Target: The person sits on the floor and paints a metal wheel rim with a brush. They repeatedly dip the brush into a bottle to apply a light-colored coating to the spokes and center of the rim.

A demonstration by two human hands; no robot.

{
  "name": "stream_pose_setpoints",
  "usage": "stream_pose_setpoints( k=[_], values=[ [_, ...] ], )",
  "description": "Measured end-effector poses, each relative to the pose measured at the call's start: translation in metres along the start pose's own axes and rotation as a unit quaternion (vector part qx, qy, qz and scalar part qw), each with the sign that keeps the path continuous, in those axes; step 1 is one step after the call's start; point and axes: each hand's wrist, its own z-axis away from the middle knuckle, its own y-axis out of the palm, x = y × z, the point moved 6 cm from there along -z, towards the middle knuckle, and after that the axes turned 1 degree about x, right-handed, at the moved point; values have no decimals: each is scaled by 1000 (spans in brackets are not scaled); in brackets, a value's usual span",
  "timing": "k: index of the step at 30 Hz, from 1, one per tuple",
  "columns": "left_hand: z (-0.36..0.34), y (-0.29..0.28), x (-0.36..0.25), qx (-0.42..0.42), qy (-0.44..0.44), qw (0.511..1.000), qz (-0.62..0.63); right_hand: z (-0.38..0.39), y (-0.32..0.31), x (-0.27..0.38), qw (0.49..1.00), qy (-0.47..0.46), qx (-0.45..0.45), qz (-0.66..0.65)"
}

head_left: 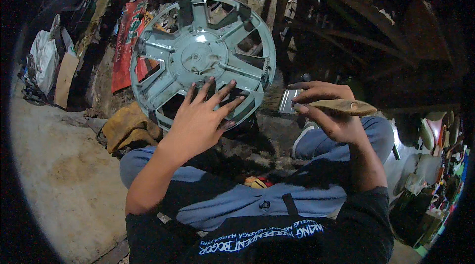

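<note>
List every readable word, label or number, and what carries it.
Black shirt: pale blue lettering, partly legible; wording not copied.
Red sheet: pale sideways lettering, partly hidden; wording not copied.
Wheel cover and brush: no lettering I can make out.
Clutter at right: any text too small to read.

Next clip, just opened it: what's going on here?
The person's left hand lies on the lower part of a round, spoked, glossy grey-green wheel cover, its fingers spread. The right hand holds a flat, wooden-handled brush with a shiny metal band, its dark bristles pointing at the cover's right edge; whether they touch it is unclear. A crumpled mustard-brown cloth lies at the lower left.
</note>
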Motion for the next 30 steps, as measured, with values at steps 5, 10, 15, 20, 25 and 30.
stream_pose_setpoints(
  k=[5,10,15,20,25,30],
  values=[
    [5,0,-1,12,4,1000,1,2,26,-2,992,-108,27,52],
    [8,8,2,12,11,1000,3,1,37,0,995,-90,27,28],
    [8,13,3,-16,3,999,39,-5,38,-8,994,-94,50,11],
    [13,22,8,-58,30,998,19,-11,39,-16,992,-114,37,44],
    [10,17,5,-64,11,996,56,-20,0,-24,974,-84,-114,175],
    [16,22,7,-64,6,997,50,-15,5,-14,909,-222,-95,339]
  ],
)
